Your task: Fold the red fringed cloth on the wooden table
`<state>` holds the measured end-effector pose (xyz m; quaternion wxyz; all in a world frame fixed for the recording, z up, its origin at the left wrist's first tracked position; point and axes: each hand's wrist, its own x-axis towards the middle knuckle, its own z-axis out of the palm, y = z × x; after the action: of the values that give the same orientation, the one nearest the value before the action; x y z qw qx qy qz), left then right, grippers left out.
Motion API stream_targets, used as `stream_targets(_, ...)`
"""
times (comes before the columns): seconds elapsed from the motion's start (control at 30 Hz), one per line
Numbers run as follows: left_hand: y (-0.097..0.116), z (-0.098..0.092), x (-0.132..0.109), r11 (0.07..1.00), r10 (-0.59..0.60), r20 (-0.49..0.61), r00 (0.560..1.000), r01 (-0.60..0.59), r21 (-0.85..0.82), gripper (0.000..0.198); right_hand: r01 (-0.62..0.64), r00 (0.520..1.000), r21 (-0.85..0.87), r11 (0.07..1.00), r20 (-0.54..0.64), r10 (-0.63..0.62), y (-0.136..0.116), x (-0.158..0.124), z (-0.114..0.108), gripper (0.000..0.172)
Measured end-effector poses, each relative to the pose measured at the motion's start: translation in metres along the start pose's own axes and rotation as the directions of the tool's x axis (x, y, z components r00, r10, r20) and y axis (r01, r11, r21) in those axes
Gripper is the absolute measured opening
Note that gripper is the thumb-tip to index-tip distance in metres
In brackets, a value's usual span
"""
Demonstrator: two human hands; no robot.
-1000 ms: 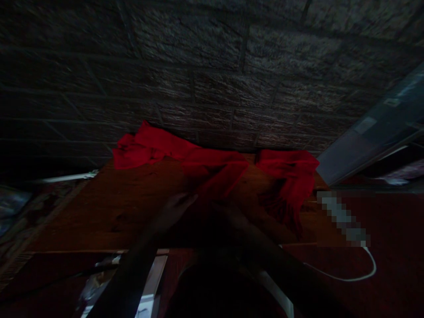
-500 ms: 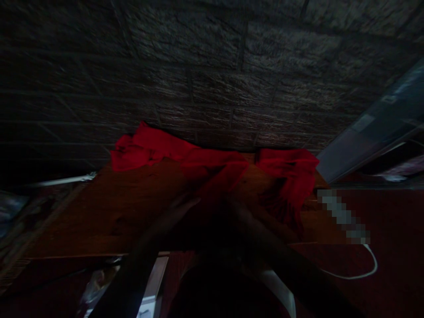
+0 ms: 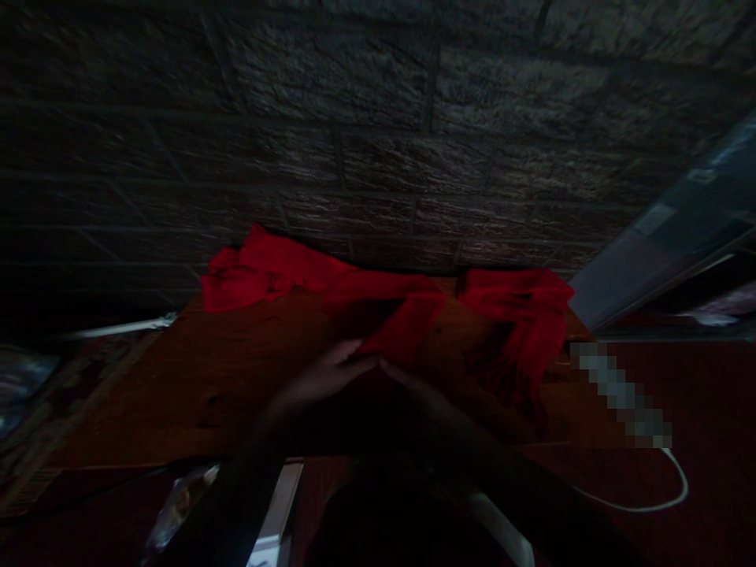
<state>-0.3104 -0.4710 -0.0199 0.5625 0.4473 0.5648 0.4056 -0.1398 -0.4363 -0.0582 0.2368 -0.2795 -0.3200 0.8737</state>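
Observation:
A long red scarf (image 3: 378,295) lies bunched along the far edge of a brown wooden table (image 3: 194,378), against a dark brick wall. One end hangs toward me in the middle, and a fringed end (image 3: 531,346) drapes at the right. My left hand (image 3: 322,379) lies stretched out on the table, its fingertips touching the scarf's near end. My right hand (image 3: 416,384) comes in from the right and meets the left fingertips at the same end. It is too dark to make out the right hand's fingers.
A blurred white strip (image 3: 623,398) with a white cable (image 3: 655,504) lies on a dark red surface at the right. A grey slanted panel (image 3: 650,260) leans at the far right. A pale rod (image 3: 118,324) sits left of the table. Papers lie below the table's near edge.
Both hands have moved forward and together. The left hand, earlier spread on the table, now reaches the scarf's near end, where the right hand's fingertips meet it.

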Motion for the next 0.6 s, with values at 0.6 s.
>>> stream_targets(0.6,-0.013,-0.014,0.093,0.281,0.299,0.468,0.832,-0.546,0.790,0.020,0.266,0.945,0.096,0.959,-0.222,-0.240,-0.095,0.048,-0.050,0.024)
